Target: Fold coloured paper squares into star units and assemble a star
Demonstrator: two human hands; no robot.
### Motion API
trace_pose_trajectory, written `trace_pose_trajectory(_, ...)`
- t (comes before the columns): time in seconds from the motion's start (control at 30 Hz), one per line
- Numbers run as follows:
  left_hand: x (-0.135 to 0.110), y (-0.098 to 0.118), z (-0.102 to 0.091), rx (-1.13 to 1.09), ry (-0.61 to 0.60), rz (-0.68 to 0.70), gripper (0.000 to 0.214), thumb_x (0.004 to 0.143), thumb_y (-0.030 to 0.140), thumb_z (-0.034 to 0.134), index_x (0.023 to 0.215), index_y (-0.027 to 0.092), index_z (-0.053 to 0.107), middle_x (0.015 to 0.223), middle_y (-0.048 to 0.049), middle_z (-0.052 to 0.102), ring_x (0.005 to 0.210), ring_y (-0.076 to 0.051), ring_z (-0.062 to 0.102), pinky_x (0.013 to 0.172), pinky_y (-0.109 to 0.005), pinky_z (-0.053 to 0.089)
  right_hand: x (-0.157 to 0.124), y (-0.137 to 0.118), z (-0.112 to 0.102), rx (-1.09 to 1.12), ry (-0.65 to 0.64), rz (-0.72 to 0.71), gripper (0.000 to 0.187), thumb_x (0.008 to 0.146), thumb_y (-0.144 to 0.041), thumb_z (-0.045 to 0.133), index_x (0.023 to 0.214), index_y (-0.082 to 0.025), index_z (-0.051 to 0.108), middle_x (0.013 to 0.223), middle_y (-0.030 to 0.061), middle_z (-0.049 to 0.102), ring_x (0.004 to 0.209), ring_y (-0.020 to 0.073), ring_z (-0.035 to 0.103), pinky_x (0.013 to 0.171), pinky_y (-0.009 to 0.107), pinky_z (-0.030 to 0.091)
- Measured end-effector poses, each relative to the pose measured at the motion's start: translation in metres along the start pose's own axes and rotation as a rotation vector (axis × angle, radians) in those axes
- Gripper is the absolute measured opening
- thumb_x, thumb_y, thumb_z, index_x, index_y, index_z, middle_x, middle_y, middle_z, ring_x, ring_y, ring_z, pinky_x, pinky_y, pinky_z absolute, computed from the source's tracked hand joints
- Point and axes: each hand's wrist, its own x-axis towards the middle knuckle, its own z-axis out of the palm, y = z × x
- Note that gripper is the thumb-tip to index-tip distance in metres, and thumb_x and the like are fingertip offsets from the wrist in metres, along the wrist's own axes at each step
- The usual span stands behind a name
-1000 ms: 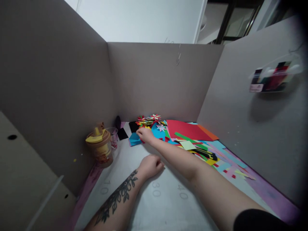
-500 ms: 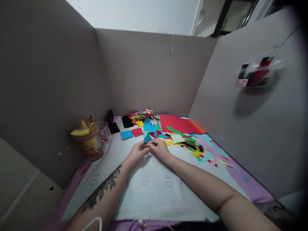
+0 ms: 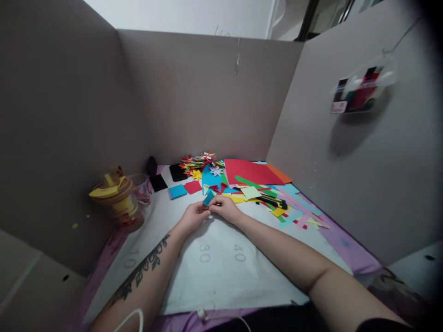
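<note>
My left hand [image 3: 193, 216] and my right hand [image 3: 225, 208] meet over the white mat [image 3: 221, 267], and both pinch a small blue paper piece [image 3: 208, 198] between their fingertips. Just behind them lie a blue square [image 3: 177, 191] and a red square [image 3: 193, 186] of paper. Further back is a heap of folded paper stars [image 3: 199, 163]. To the right of my hands spreads a pile of coloured paper sheets and strips [image 3: 263, 186], with a black and yellow cutter [image 3: 273, 201] lying on it.
A yellow-lidded jar [image 3: 116, 200] and a clear cup [image 3: 141, 189] stand at the left by the grey partition. Black objects [image 3: 168, 177] lie near the back corner. A card holder [image 3: 360, 87] hangs on the right partition. A white cable [image 3: 199, 316] runs along the front edge.
My right hand came back from the far paper pile with a blue piece. My left hand rose off the mat to join it, and now both hold the piece closer to me.
</note>
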Motion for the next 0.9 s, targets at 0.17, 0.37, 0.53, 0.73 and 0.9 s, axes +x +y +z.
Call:
trace_pose_trajectory(0.17, 0.001, -0.003, -0.001, 0.01, 0.017, -0.022, 0.028, 0.067, 0.025, 0.061, 0.09, 0.009, 0.064, 0.071, -0.0019, 0.063, 0.059, -0.011, 0.051, 0.055, -0.021, 0.036, 0.002, 0.004, -0.001, 0.078, -0.032, -0.018, 0.009, 0.068, -0.024, 0.066, 0.071, -0.016, 0.069, 0.075, 0.0027, 0.066, 0.074, 0.0155, 0.06, 0.07, 0.025, 0.046)
trace_pose_trajectory(0.37, 0.003, -0.006, 0.0, 0.001, 0.059, -0.031, 0.024, 0.067, 0.026, 0.06, 0.083, 0.01, 0.065, 0.064, -0.0004, 0.06, 0.057, -0.01, 0.049, 0.053, -0.02, 0.036, -0.001, -0.004, 0.001, 0.011, 0.018, -0.105, 0.004, 0.069, -0.017, 0.063, 0.068, -0.017, 0.067, 0.072, 0.0014, 0.063, 0.07, 0.014, 0.058, 0.067, 0.025, 0.045)
trace_pose_trajectory(0.53, 0.005, -0.007, -0.001, 0.02, 0.24, -0.048, 0.011, 0.066, 0.023, 0.058, 0.067, 0.012, 0.061, 0.048, 0.0035, 0.052, 0.045, -0.008, 0.044, 0.045, -0.019, 0.03, -0.005, -0.012, 0.002, -0.062, 0.135, -0.186, 0.013, 0.071, -0.012, 0.056, 0.079, -0.017, 0.065, 0.079, 0.0021, 0.059, 0.073, 0.0144, 0.056, 0.069, 0.027, 0.046)
trace_pose_trajectory(0.73, 0.008, -0.005, -0.004, -0.069, 0.383, -0.046, 0.018, 0.067, 0.026, 0.059, 0.077, 0.012, 0.062, 0.063, -0.0007, 0.062, 0.051, -0.01, 0.052, 0.048, -0.019, 0.037, -0.012, -0.016, 0.001, -0.252, 0.358, -0.315, 0.042, 0.078, -0.017, 0.053, 0.119, -0.022, 0.053, 0.111, 0.0097, 0.049, 0.106, 0.0224, 0.048, 0.094, 0.04, 0.041)
trace_pose_trajectory(0.9, 0.011, -0.011, -0.007, -0.143, 0.423, -0.004, 0.03, 0.065, 0.027, 0.062, 0.091, 0.011, 0.064, 0.077, -0.0042, 0.068, 0.065, -0.014, 0.06, 0.059, -0.023, 0.045, -0.014, -0.014, 0.005, -0.358, 0.311, -0.33, 0.054, 0.08, -0.021, 0.053, 0.133, -0.022, 0.041, 0.132, 0.012, 0.039, 0.123, 0.0249, 0.036, 0.105, 0.043, 0.032)
